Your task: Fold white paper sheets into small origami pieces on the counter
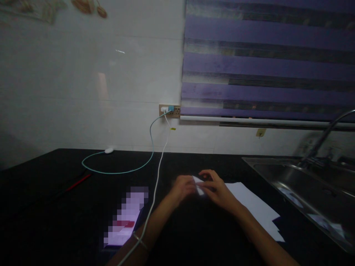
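Observation:
A small folded piece of white paper (199,188) lies between my two hands over the black countertop. My left hand (184,186) is closed at the paper's left edge, its fingers slightly blurred. From the other side, my right hand (216,186) has its fingers on the paper, the index finger stretched across it and the thumb below. Under and beside my right forearm are larger white sheets of paper (251,201), partly covered by the arm. A thin bracelet circles my left wrist, and a white cable (158,173) passes over that forearm.
A lit phone or tablet (124,221), its screen pixelated, lies left of my left forearm. A teal cable (122,172) loops to a round white charger (109,150). A wall socket (176,111) holds plugs. The metal sink (273,173) with its faucet (321,138) is at right.

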`<state>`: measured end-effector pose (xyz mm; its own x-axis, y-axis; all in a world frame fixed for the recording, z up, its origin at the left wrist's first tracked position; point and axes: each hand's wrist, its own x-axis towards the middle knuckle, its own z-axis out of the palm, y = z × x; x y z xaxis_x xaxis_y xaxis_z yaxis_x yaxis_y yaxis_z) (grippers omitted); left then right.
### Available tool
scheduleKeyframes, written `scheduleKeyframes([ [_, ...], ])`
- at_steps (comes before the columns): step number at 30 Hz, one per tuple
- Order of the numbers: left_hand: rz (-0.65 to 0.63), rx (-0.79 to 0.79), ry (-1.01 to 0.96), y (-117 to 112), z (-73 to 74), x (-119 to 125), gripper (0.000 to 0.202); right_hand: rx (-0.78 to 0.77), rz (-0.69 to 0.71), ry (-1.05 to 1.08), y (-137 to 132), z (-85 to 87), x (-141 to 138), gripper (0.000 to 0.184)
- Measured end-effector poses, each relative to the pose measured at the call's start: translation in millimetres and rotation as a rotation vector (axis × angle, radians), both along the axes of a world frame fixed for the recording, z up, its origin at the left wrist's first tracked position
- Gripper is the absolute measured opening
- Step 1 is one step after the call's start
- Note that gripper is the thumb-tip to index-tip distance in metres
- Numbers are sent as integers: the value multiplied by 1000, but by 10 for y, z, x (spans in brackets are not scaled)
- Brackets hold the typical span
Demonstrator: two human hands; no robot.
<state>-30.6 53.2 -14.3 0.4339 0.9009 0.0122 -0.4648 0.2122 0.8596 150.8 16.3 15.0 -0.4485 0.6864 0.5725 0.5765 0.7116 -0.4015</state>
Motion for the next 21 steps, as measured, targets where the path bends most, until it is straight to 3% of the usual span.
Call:
scheduleKeyframes([
  [3,-1,-6,6,8,-7,7,31,-30,11,-18,-11,12,12,25],
  [7,1,114,114,15,-30,13,39,-63,24,-27,-30,27,9,25],
  [14,147,320,407,81,-63,27,47,-120,29,23,-16,17,-8,23],
  [21,231,346,513,18,13,67,41,-178,77,112,-31,34,-24,19],
])
